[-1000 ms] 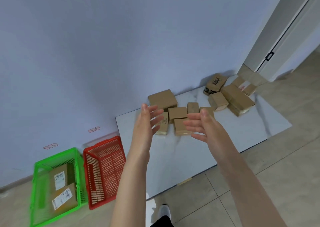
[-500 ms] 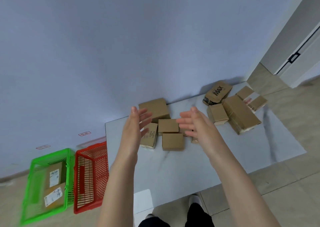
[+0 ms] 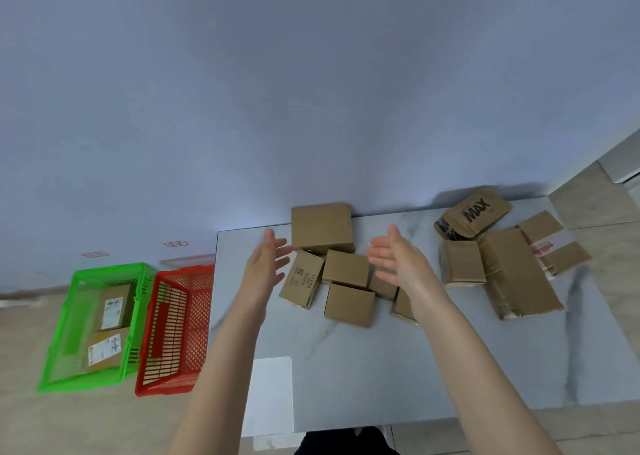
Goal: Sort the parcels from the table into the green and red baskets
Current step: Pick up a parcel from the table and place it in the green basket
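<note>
Blue-grey wall [image 3: 242, 108] fills the upper half of the view. Beige tiled floor [image 3: 52, 420] lies below it, and a pale door frame [image 3: 623, 156] shows at far right. Grey marble-look table [image 3: 381, 368] has its back edge against the wall. Its left edge runs just beside the red basket [image 3: 166, 333], which stands on the floor. Green basket [image 3: 110, 267] stands just beside the red one, on the side away from the table. Two labelled parcels [image 3: 116, 307] lie flat in the green basket, white labels up.

Parcels on the table form two groups, both toward the back.
- Right group: long box [image 3: 516, 274], MAX pack [image 3: 478, 212] at the back edge, small box [image 3: 462, 262] and taped box [image 3: 554, 250], all touching or overlapping.
- Middle group: square box [image 3: 322, 226] against the wall, MYFA box [image 3: 302, 283] tilted, plain boxes [image 3: 349, 304] packed beside it.

Bare tabletop runs from the parcels to the near edge. Another bare strip follows the left edge next to the red basket. Open floor lies in front of both baskets. White panel [image 3: 272, 395] sits at the table's near-left corner.

Left hand [image 3: 265, 264] and right hand [image 3: 398, 260] reach over the middle group, palms facing each other. Fingers are straight and spread, grasping nothing. Cannot tell whether either hand touches a box.
</note>
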